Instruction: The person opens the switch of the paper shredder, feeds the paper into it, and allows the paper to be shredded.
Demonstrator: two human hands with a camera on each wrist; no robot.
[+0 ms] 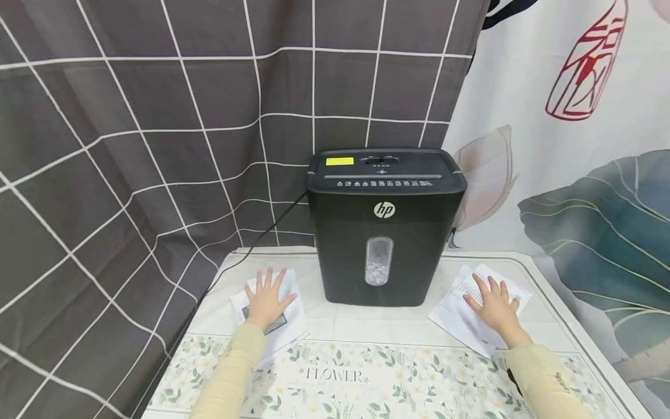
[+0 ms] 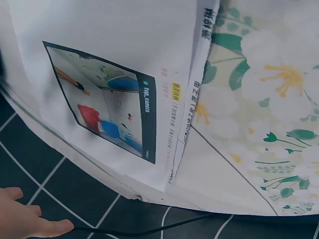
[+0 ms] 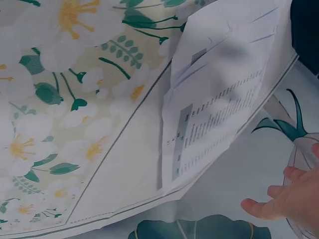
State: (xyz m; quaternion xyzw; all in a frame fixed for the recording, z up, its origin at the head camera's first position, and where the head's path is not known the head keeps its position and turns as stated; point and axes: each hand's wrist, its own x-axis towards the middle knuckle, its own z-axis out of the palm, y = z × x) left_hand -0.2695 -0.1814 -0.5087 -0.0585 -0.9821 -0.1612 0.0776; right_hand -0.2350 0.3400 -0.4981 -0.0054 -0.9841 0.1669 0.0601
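A black HP paper shredder stands at the back of the table, white scraps showing through its front window. To its left, my left hand is over a stack of printed paper, fingers spread. In the left wrist view that paper carries a dark-framed colour picture, and the hand shows at the lower left corner. To the shredder's right, my right hand is over other printed sheets, fingers spread. The right wrist view shows these sheets overlapping, with the hand at the lower right.
A pale cloth with a floral band covers the table. A black cord runs from the shredder's left side down past the table's left edge. Behind hang a dark grid curtain and a white patterned curtain.
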